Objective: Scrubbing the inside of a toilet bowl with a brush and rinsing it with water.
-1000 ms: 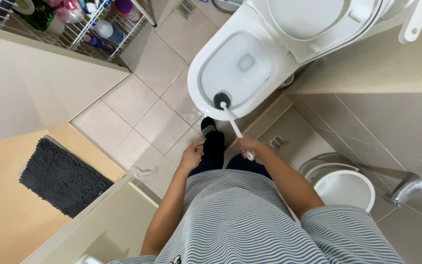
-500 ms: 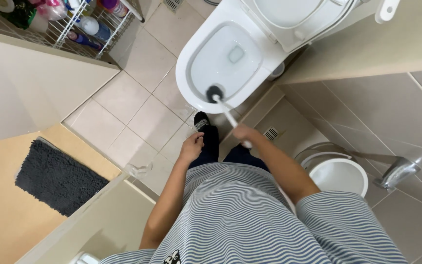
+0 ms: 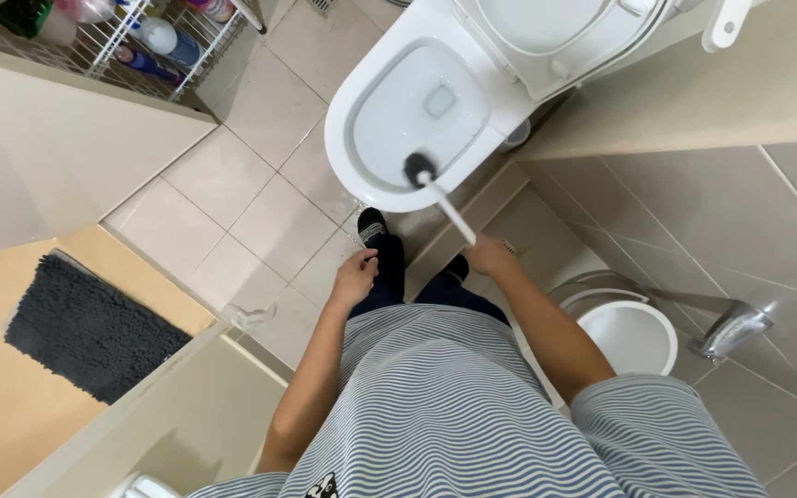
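My right hand [image 3: 489, 254] grips the white handle of a toilet brush [image 3: 441, 199]. Its dark head rests on the near rim of the open white toilet bowl [image 3: 362, 166], whose seat and lid are raised. My left hand [image 3: 354, 277] hangs by my thigh, fingers loosely curled, holding nothing. I stand just in front of the bowl in a striped shirt and dark trousers.
A white bin [image 3: 627, 334] stands by the tiled wall on the right, with a chrome fitting [image 3: 729, 332] beside it. A wire rack of bottles [image 3: 145, 41] is at the top left. A dark mat [image 3: 85, 325] lies beyond the doorway at left.
The view has shifted slightly, with the toilet sliding left and up in frame. The brush head stays at the bowl's near rim, and both hands keep their positions.
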